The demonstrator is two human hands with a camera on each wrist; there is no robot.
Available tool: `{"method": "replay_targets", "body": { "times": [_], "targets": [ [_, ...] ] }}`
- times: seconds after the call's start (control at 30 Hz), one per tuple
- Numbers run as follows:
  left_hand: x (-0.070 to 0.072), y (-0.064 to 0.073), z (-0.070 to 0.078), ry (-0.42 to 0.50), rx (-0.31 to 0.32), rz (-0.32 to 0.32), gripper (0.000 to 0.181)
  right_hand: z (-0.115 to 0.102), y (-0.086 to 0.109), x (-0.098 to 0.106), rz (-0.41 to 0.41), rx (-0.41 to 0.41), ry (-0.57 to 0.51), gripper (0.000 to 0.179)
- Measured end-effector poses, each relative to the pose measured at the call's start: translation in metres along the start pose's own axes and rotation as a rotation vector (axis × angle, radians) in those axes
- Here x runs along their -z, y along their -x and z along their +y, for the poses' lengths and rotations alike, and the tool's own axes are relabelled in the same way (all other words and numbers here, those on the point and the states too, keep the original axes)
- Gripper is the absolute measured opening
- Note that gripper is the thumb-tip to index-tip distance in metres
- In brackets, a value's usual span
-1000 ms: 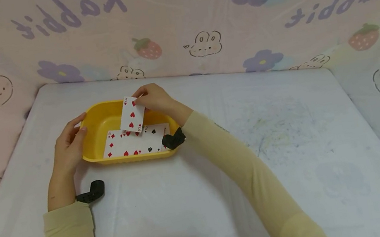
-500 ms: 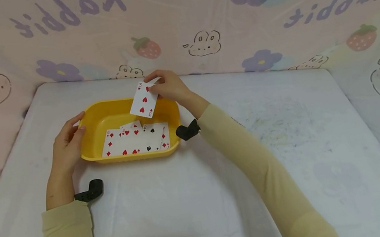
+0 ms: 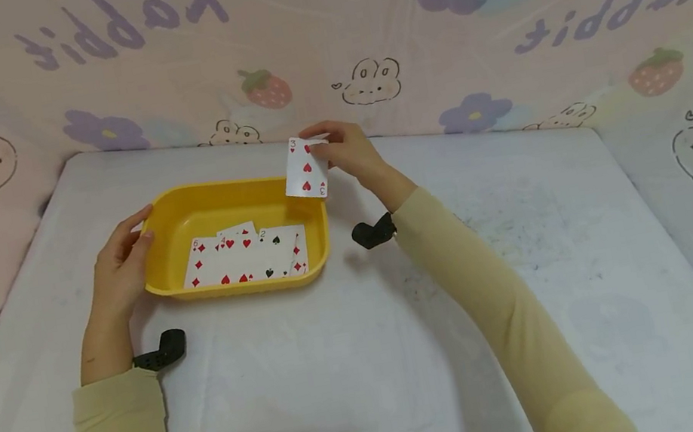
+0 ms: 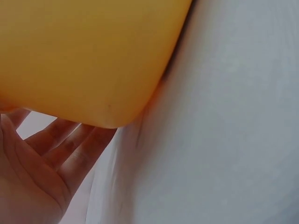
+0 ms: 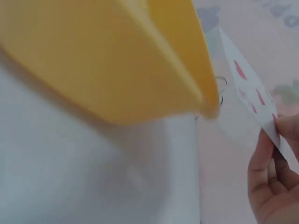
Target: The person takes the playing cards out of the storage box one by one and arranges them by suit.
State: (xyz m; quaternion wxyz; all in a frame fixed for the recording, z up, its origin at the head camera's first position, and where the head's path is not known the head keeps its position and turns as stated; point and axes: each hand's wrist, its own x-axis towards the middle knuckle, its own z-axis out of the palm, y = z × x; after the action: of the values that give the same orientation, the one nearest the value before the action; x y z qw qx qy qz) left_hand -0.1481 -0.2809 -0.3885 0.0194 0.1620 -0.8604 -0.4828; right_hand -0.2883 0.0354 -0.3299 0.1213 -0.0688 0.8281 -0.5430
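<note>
My left hand (image 3: 118,265) holds the left end of a yellow plastic basin (image 3: 241,288), thumb and fingers at its rim. In the left wrist view, fingers (image 4: 84,151) reach behind the basin's edge. Inside the basin lie several face-up playing cards (image 3: 213,261), among them a six of diamonds and a two of spades. Above the basin's far right corner, my right hand (image 3: 353,154) pinches a three of hearts (image 3: 305,177) by its upper right corner. The right wrist view shows that playing card (image 5: 250,81) nearly edge-on, between thumb and fingers.
The basin stands on a white-covered table (image 3: 304,376) with faint smudges to the right. Cloth walls (image 3: 302,32) printed with rabbits, flowers and strawberries rise behind and at both sides. A black wrist camera (image 3: 165,349) sits on the left wrist, another black camera (image 3: 373,232) on the right.
My right hand has lifted the three of hearts from over the cards and carried it right to the basin's far right corner. The left hand has stayed at the basin's left end.
</note>
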Motion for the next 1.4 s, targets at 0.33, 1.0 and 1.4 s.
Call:
{"method": "replay_targets", "body": {
  "times": [0.33,1.0,1.4],
  "targets": [
    [0.003,0.0,-0.001,0.015,-0.002,0.004,0.044,0.02,0.001,0.022,0.073,-0.042,-0.044,0.032],
    [0.001,0.0,-0.003,0.026,-0.027,0.012,0.044,0.07,-0.011,0.037,0.066,-0.156,0.1,0.035],
    [-0.001,-0.001,-0.002,0.022,-0.019,0.017,0.043,0.081,-0.016,0.033,0.06,-0.122,0.25,0.039]
  ]
}}
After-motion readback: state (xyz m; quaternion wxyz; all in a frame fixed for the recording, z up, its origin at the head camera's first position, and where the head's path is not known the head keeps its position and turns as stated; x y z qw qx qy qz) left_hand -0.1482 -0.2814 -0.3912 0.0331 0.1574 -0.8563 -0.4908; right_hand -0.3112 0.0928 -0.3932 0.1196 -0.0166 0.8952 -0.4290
